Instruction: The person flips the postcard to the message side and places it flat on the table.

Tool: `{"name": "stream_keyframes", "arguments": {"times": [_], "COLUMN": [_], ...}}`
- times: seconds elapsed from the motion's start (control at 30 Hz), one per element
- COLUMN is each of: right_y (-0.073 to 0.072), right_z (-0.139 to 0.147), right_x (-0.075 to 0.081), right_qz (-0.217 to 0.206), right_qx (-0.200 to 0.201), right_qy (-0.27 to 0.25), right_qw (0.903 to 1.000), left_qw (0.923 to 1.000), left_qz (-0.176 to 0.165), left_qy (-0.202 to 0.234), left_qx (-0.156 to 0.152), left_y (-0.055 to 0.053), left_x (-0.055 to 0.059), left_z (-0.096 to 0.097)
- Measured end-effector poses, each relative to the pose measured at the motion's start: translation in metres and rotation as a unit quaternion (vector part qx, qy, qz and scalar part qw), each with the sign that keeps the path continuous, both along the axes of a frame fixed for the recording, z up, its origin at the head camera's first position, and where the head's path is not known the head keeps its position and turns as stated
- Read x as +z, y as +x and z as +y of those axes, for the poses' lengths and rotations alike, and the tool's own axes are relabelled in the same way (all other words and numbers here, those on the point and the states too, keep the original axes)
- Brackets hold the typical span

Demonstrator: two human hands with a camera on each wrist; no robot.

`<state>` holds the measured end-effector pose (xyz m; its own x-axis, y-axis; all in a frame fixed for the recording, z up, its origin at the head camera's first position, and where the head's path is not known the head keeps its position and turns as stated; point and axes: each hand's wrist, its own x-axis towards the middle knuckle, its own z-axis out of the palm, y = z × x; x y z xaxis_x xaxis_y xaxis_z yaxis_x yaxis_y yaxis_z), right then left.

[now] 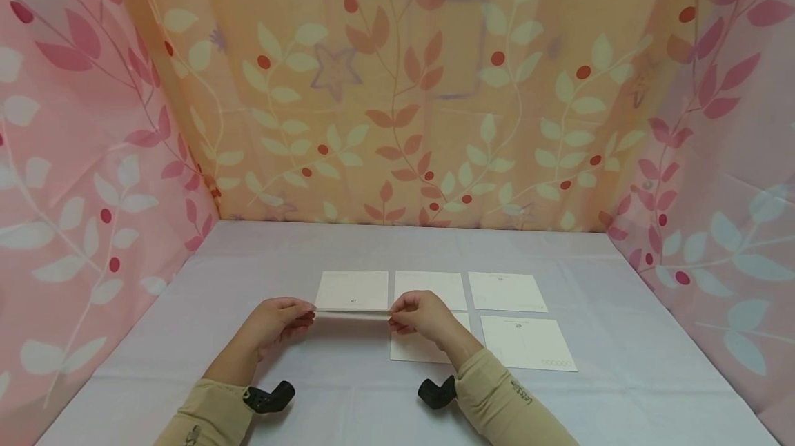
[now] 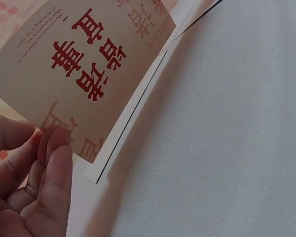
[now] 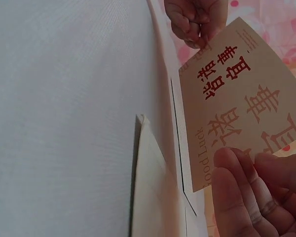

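Between both hands a postcard (image 1: 352, 313) is held by its two ends, almost edge-on in the head view. Its face, with red and pale brown Chinese characters, shows in the left wrist view (image 2: 84, 59) and the right wrist view (image 3: 237, 84). The left hand (image 1: 278, 322) pinches one end between thumb and fingers. At the other end, the right hand (image 1: 425, 318) pinches it the same way. Just behind it lies a cream postcard (image 1: 354, 287), flat on the table. The right hand and wrist partly cover another postcard (image 1: 419, 348).
More postcards lie flat in rows to the right: one at the back middle (image 1: 435, 282), one at the back right (image 1: 506, 292) and one at the front right (image 1: 528, 342). A pale cloth covers the table (image 1: 248, 259). Leaf-patterned curtains (image 1: 397, 87) enclose the back and sides.
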<state>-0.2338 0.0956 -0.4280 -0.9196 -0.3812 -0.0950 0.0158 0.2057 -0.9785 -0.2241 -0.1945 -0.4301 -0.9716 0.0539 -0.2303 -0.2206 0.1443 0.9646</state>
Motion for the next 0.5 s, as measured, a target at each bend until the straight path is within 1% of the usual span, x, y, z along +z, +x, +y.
{"name": "stream_keyframes", "arguments": {"times": [0.23,0.4,0.5], "right_y": [0.0008,0.0031,0.0030], "right_z": [-0.0002,0.0006,0.0010], "right_x": [0.0000,0.0020,0.0007], "right_qz": [0.001,0.009,0.014], "right_qx": [-0.001,0.000,0.002], "right_qy": [0.013,0.027,0.036], "right_qw": [0.9999,0.9996,0.9993], "left_qw": [0.9999,0.9996,0.9993], "left_qz": [-0.013,-0.016,-0.021], "left_qy": [-0.001,-0.017,-0.023], "left_qx": [0.010,0.013,0.020], "left_y": [-0.0005,0.0010,0.0005], "left_x": [-0.0025,-0.0026,-0.0032], "left_z": [0.0013,0.0023,0.0033]}}
